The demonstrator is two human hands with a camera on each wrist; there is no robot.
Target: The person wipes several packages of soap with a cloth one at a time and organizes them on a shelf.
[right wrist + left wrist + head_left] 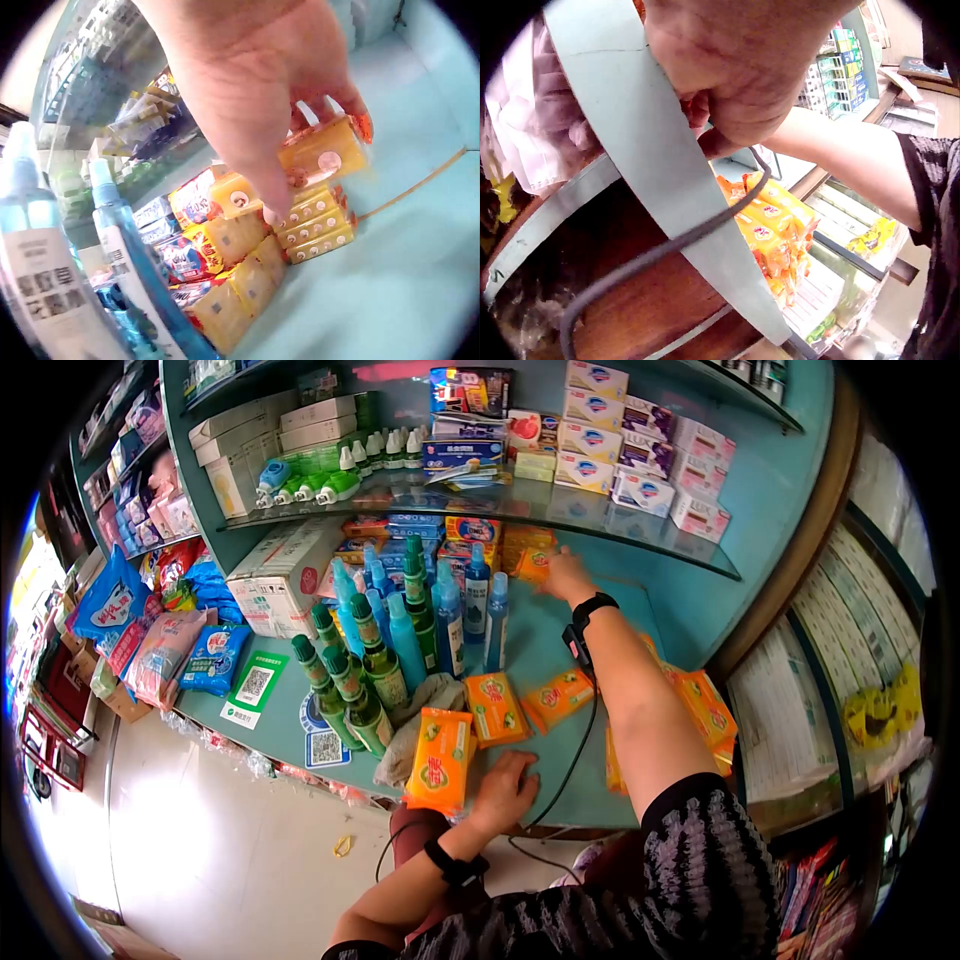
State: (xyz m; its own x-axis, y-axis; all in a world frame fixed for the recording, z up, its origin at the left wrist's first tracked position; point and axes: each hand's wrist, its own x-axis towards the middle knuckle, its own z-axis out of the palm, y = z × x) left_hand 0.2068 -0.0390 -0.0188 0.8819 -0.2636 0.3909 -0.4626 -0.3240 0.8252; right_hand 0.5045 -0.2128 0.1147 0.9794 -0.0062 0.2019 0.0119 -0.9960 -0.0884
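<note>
An orange soap bar was gripped by the right hand, long axis parallel to the stacked bars just beneath, near the back edge of the shelf.

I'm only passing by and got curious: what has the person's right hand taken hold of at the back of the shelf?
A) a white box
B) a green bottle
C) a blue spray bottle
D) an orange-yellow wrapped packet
D: the right hand pinches an orange-yellow packet just above a stack of like packets, while the blue bottles stand untouched to the side.
</note>
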